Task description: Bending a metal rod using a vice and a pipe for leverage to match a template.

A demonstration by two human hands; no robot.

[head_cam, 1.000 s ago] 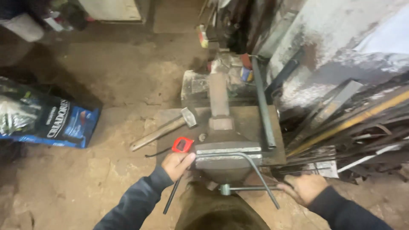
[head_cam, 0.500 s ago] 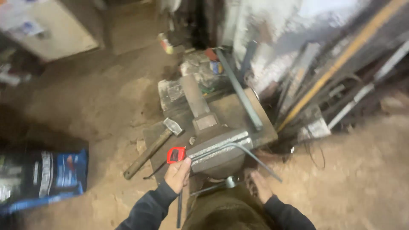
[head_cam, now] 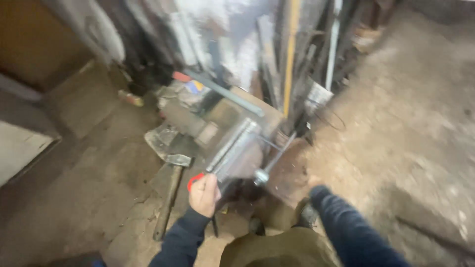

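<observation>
Head view, blurred — left hand (head_cam: 204, 194) has its fingers curled round a small red tool (head_cam: 194, 181), held against the near corner of the bench vise (head_cam: 236, 151). Right hand (head_cam: 313, 181) is mostly hidden behind its dark sleeve, fingers state cannot tell; it sits just right of the vise handle bar (head_cam: 273, 162) and its knob. Hammer (head_cam: 170, 190) lies on the tabletop (head_cam: 163, 185) just left of the left hand. Metal bars (head_cam: 288, 54) lean at the wall behind.
</observation>
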